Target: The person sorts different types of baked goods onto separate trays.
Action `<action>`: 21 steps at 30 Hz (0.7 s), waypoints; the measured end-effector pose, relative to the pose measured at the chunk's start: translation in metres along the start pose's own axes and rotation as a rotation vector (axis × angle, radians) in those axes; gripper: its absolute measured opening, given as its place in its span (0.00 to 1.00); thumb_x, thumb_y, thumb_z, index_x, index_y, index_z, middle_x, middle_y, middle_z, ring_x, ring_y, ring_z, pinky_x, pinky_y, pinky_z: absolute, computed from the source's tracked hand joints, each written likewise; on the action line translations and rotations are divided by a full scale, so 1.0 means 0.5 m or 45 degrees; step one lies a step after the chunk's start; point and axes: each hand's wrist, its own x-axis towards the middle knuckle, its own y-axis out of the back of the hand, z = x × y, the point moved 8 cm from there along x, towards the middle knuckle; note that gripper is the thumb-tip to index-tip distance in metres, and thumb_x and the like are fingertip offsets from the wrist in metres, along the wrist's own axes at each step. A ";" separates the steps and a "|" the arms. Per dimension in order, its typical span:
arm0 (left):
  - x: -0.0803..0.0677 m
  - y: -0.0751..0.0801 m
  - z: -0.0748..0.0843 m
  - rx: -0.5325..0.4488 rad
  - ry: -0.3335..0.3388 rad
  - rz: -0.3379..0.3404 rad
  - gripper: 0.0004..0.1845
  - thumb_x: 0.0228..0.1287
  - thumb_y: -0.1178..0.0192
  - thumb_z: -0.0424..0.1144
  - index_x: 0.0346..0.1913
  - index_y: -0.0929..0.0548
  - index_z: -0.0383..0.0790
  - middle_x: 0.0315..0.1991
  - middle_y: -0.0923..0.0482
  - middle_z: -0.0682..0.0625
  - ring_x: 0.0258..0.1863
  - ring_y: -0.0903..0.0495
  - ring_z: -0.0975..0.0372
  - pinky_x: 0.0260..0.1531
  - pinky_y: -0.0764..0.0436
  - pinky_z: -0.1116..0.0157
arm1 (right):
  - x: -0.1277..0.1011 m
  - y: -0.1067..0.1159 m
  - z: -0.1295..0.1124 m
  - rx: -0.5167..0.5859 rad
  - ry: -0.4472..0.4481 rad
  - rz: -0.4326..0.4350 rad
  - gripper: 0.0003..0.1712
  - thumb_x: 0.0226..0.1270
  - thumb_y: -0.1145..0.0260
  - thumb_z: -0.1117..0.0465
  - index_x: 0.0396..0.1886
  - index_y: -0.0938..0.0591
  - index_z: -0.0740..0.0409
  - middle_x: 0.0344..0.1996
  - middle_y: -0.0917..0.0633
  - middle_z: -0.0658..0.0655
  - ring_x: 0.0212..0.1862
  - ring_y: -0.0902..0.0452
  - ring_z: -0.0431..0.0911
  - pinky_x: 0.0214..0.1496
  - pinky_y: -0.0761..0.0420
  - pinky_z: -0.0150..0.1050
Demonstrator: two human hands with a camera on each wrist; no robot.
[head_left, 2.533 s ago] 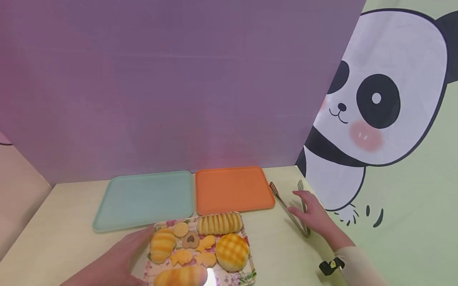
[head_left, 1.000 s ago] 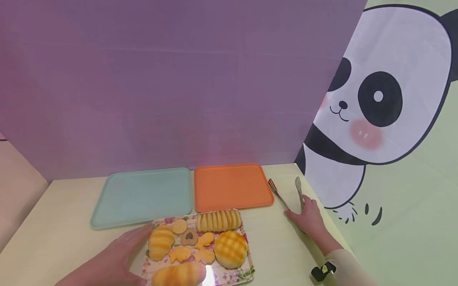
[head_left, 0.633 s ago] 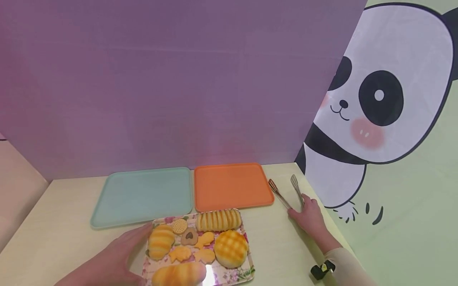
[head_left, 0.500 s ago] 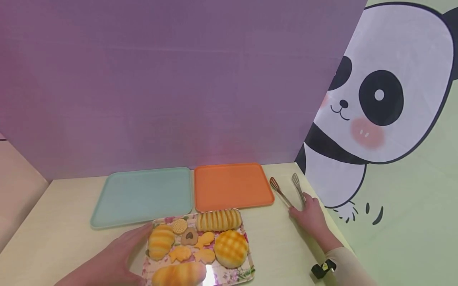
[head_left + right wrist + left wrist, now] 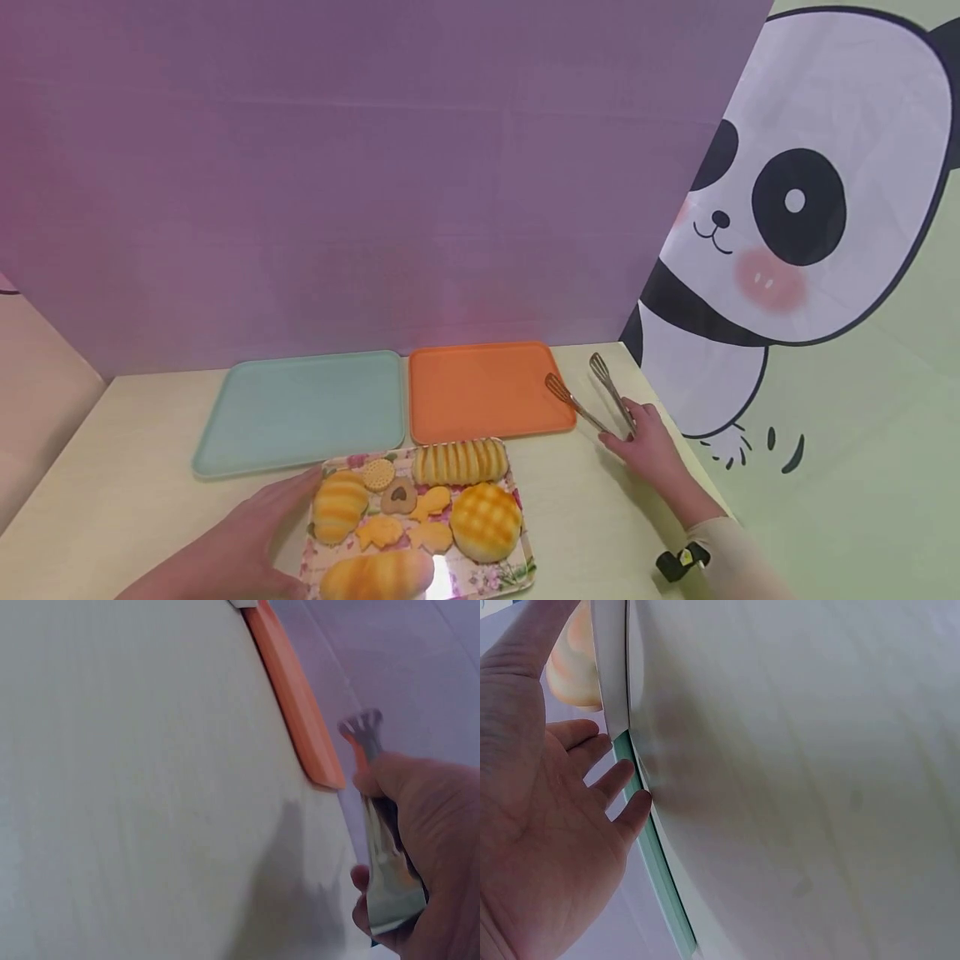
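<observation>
A floral tray (image 5: 521,572) near the table's front edge carries several toy breads and cookies. My left hand (image 5: 255,529) lies flat on the table against that tray's left side; in the left wrist view the left hand (image 5: 547,817) has straight fingers (image 5: 634,814) beside the tray's rim (image 5: 609,667). My right hand (image 5: 643,440) grips the handle end of metal tongs (image 5: 592,392), which are raised off the table. Their tips point toward the right edge of the orange tray (image 5: 483,387). The right wrist view shows fingers curled round the tongs (image 5: 382,877).
A pale green tray (image 5: 300,412) lies left of the orange one, both bare, against a purple backdrop. A panel with a panda drawing (image 5: 787,208) closes off the right side. Bare tabletop (image 5: 127,467) lies left of my left hand.
My right hand has closed round the tongs and lifted them, swinging their tips left toward the orange tray. The left hand has stayed put.
</observation>
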 end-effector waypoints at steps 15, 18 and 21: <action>0.018 -0.008 -0.008 -0.041 0.059 -0.108 0.79 0.40 0.17 0.73 0.89 0.45 0.36 0.88 0.46 0.34 0.83 0.45 0.28 0.73 0.41 0.20 | -0.002 -0.011 -0.097 0.165 0.352 -0.182 0.39 0.64 0.13 0.56 0.70 0.18 0.66 0.47 0.18 0.63 0.35 0.23 0.43 0.35 0.23 0.35; 0.019 -0.008 -0.008 -0.033 0.048 -0.099 0.79 0.40 0.18 0.73 0.89 0.45 0.36 0.88 0.46 0.34 0.83 0.45 0.28 0.73 0.41 0.20 | -0.008 -0.018 -0.116 0.180 0.401 -0.258 0.39 0.64 0.13 0.55 0.71 0.17 0.64 0.48 0.17 0.61 0.35 0.22 0.42 0.34 0.22 0.35; 0.019 -0.008 -0.007 -0.027 0.033 -0.084 0.79 0.40 0.18 0.74 0.89 0.45 0.36 0.88 0.45 0.34 0.82 0.44 0.29 0.73 0.40 0.21 | -0.016 -0.024 -0.137 0.193 0.466 -0.335 0.40 0.64 0.13 0.53 0.72 0.17 0.62 0.49 0.16 0.59 0.35 0.21 0.40 0.35 0.20 0.35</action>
